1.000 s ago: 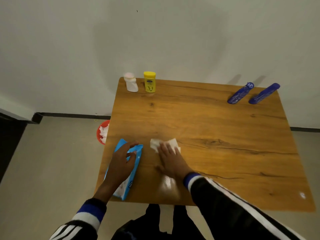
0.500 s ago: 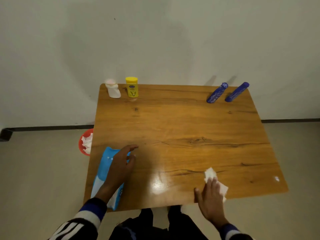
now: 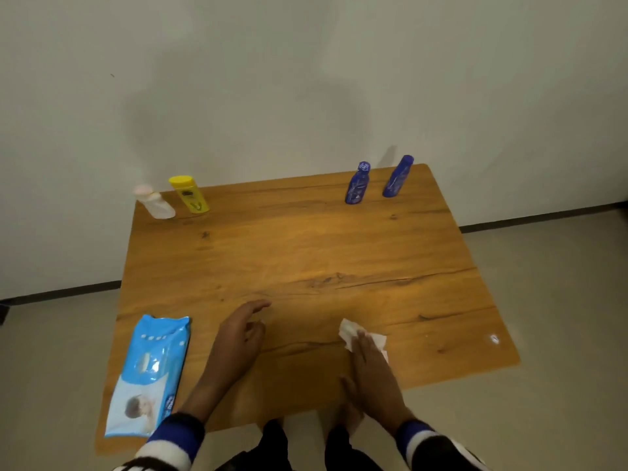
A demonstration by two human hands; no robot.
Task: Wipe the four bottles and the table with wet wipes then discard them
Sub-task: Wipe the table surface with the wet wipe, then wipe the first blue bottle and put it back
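My right hand [image 3: 373, 375] lies flat on a white wet wipe [image 3: 350, 329], pressing it onto the wooden table [image 3: 339, 253] near the front edge. My left hand [image 3: 239, 338] rests on the tabletop with relaxed fingers and holds nothing. The blue wipes pack [image 3: 151, 373] lies to its left, apart from it. At the far left stand a white bottle [image 3: 154, 202] and a yellow bottle [image 3: 189, 194]. Two dark blue bottles [image 3: 356, 183] [image 3: 397, 177] stand at the far right.
A plain wall runs right behind the table's far edge. Pale floor surrounds the table on both sides. My dark trousers [image 3: 272, 450] show below the front edge.
My right hand has slid the wipe across the front of the table, right and then back towards the middle. My left hand has come off the wipes pack onto the bare wood.
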